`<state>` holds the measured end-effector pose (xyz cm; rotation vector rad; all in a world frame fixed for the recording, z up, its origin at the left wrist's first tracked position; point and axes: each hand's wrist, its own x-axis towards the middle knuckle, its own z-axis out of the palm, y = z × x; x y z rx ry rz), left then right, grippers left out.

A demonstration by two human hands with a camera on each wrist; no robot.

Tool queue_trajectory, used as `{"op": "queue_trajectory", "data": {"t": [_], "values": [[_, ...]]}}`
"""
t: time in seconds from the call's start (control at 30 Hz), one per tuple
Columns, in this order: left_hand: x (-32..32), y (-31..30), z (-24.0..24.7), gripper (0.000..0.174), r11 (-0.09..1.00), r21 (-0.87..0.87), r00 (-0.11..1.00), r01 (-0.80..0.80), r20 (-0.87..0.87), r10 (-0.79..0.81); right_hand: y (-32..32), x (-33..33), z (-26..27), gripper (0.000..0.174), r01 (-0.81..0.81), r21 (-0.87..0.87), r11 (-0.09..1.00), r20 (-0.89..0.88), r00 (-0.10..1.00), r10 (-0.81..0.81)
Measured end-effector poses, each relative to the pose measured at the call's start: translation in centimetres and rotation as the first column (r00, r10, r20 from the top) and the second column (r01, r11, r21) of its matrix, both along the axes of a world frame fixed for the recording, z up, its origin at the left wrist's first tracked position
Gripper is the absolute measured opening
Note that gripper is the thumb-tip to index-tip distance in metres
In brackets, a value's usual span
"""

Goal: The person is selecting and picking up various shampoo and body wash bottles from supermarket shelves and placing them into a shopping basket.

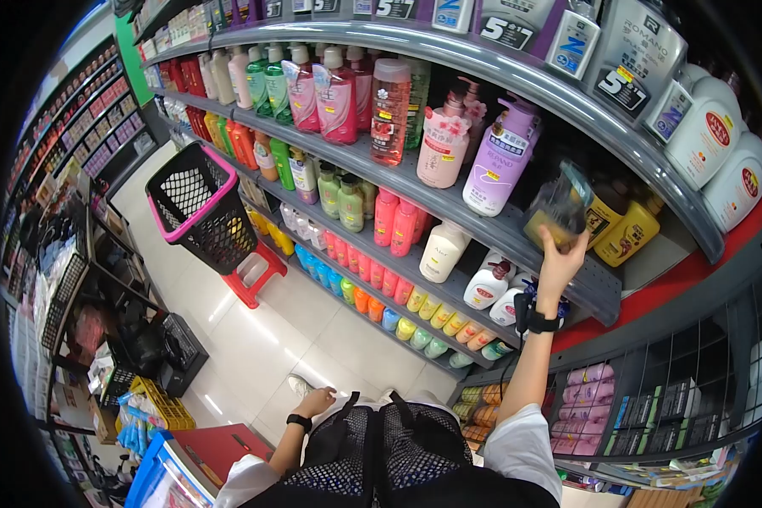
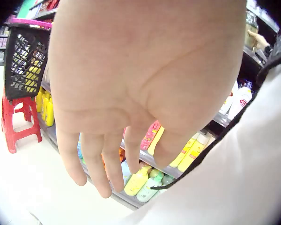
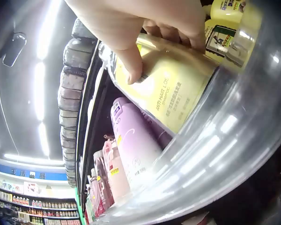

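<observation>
My right hand [image 1: 562,261] grips a shampoo bottle [image 1: 559,207] at the right end of an upper shelf, tilted, its upper part dark and clear. In the right wrist view, thumb and fingers wrap the yellow bottle [image 3: 178,91], whose label reads ANTI-HAIR LOSS SHAMPOO. Yellow bottles [image 1: 628,235] sit just right of the hand, and a purple pump bottle [image 1: 499,161] stands to the left. Low by my body hangs my left hand [image 1: 315,401], holding nothing. Its fingers [image 2: 113,161] point down, loosely extended, in the left wrist view.
Tiered shelves [image 1: 347,140] of bottles curve around the front, with a shelf edge [image 1: 449,42] overhead. A black basket with a pink rim [image 1: 162,233] rests on a red stool [image 1: 254,279] at left. Crates and goods line the far left side. A wire rack [image 1: 652,356] stands at right.
</observation>
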<state>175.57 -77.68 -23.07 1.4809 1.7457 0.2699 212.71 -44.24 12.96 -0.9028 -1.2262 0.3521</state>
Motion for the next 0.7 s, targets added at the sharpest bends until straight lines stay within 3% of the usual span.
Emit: {"op": "queue_trajectory", "data": {"t": [0.07, 0.1, 0.17, 0.23, 0.3, 0.33, 0.4, 0.43, 0.47, 0.5, 0.57, 0.6, 0.63, 0.67, 0.7], "values": [[0.7, 0.9, 1.8, 0.032, 1.0, 0.027, 1.0, -0.015, 0.005, 0.015, -1.6, -0.8, -1.0, 0.044, 0.104, 0.099, 0.99, 0.093, 0.989, -0.114], [1.0, 1.3, 2.7, 0.032, 0.999, 0.049, 1.0, -0.017, 0.007, 0.017, -3.1, -1.6, -0.4, 0.04, 0.085, 0.269, 0.959, 0.201, 0.969, -0.143], [2.0, 2.1, 5.4, 0.03, 0.995, 0.071, 0.996, -0.068, 0.062, 0.063, -5.4, -2.2, -0.7, 0.035, 0.074, 0.449, 0.89, 0.367, 0.893, -0.259], [2.9, 3.1, 8.3, 0.029, 0.973, 0.2, 0.974, -0.113, 0.214, 0.069, -8.1, -3.6, -0.2, 0.035, -0.07, 0.451, 0.89, 0.457, 0.874, -0.163], [4.1, 4.1, 11.4, 0.036, 0.93, 0.332, 0.958, -0.156, 0.28, 0.061, -10.2, -5.4, -0.8, 0.047, -0.311, 0.32, 0.895, 0.467, 0.874, 0.136], [4.7, 4.7, 13.5, 0.043, 0.9, 0.393, 0.954, -0.189, 0.289, 0.074, -11.4, -6.6, -0.7, 0.048, -0.369, 0.243, 0.897, 0.505, 0.838, 0.208], [5.8, 5.9, 17.8, 0.052, 0.863, 0.446, 0.949, -0.236, 0.298, 0.105, -13.3, -9.2, -2.3, 0.051, -0.531, -0.041, 0.846, 0.397, 0.768, 0.502], [6.1, 6.5, 19.8, 0.06, 0.794, 0.54, 0.929, -0.279, 0.361, 0.081, -14.0, -9.8, -4.1, 0.054, -0.598, -0.193, 0.778, 0.342, 0.702, 0.625], [6.2, 6.5, 20.7, 0.069, 0.712, 0.624, 0.908, -0.323, 0.416, 0.048, -15.0, -11.0, -5.1, 0.059, -0.582, -0.214, 0.784, 0.389, 0.686, 0.615], [6.1, 5.9, 20.4, 0.069, 0.708, 0.618, 0.906, -0.341, 0.416, 0.073, -15.6, -12.0, -7.2, 0.058, -0.648, -0.332, 0.685, 0.323, 0.605, 0.728], [5.8, 5.0, 19.7, 0.083, 0.791, 0.501, 0.85, -0.35, 0.525, 0.043, -17.4, -13.9, -9.0, 0.056, -0.73, -0.345, 0.59, 0.388, 0.462, 0.798], [6.7, 4.5, 21.4, 0.086, 0.771, 0.448, 0.737, -0.453, 0.674, 0.042, -18.4, -14.7, -9.4, 0.057, -0.733, -0.436, 0.522, 0.354, 0.394, 0.849], [6.6, 3.7, 21.2, 0.083, 0.777, 0.345, 0.654, -0.526, 0.749, 0.11, -19.2, -15.3, -9.6, 0.059, -0.726, -0.522, 0.448, 0.314, 0.325, 0.892], [6.3, 2.6, 20.4, 0.077, 0.776, 0.298, 0.651, -0.556, 0.736, 0.183, -19.5, -15.8, -10.7, 0.057, -0.717, -0.599, 0.356, 0.246, 0.258, 0.934], [6.0, 1.4, 20.1, 0.071, 0.771, 0.25, 0.645, -0.586, 0.721, 0.256, -19.9, -16.1, -11.4, 0.057, -0.728, -0.6, 0.332, 0.245, 0.228, 0.942]]}}
